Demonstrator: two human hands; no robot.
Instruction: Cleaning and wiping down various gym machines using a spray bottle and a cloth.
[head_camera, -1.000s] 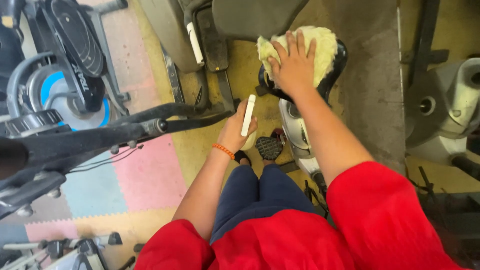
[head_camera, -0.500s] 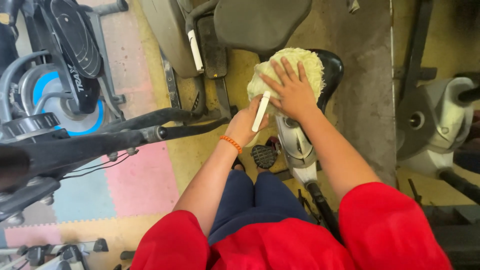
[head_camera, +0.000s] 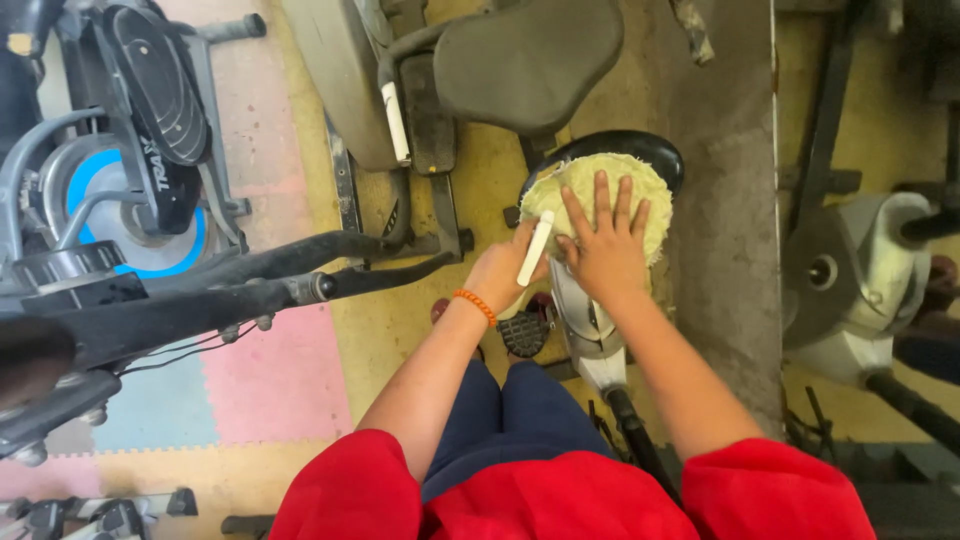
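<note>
The person's right hand (head_camera: 608, 250) lies flat, fingers spread, on a fluffy pale-yellow cloth (head_camera: 600, 190) that covers the black saddle (head_camera: 640, 150) of an exercise bike (grasping nothing, just pressing down). The left hand (head_camera: 500, 275), with an orange bead bracelet (head_camera: 475, 305) at the wrist, is clenched around a slim white stick-shaped tool (head_camera: 535, 250), whose upper end touches the cloth's left edge. Grey-black gym machines (head_camera: 130, 200) stand on pink and blue foam mats (head_camera: 270, 370) to the left.
</note>
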